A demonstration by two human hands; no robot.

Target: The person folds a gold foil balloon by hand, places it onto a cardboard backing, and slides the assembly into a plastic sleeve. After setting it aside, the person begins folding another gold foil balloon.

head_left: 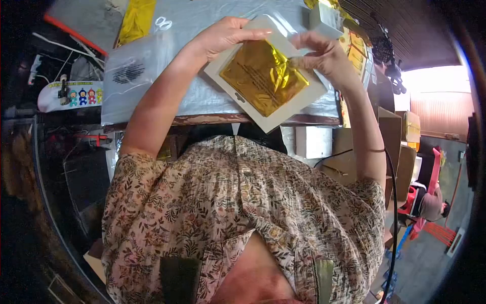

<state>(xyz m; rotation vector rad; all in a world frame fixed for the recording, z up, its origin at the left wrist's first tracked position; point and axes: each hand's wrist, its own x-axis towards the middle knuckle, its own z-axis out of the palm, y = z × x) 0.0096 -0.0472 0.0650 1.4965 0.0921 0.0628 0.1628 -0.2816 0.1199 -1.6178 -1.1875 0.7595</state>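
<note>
A white card package [266, 123] with a gold foil packet [260, 78] on its face is tilted like a diamond at the table's near edge. My left hand [234, 34] grips its upper left part, thumb along the top and the other fingers mostly hidden. At the packet's upper right corner, my right hand [321, 57] has its fingers pinched on the gold foil. Dark print, too small to read, marks the foil. Clear plastic [279, 24] shows just beyond the card.
The table [202, 104] has a silvery cover. Plastic bags [129, 73] and gold foil [135, 21] lie left; scissor handles [163, 23] stand out behind. A white box [325, 21] is back right. Cartons [390, 137] stand right. Another person [430, 202] is at far right.
</note>
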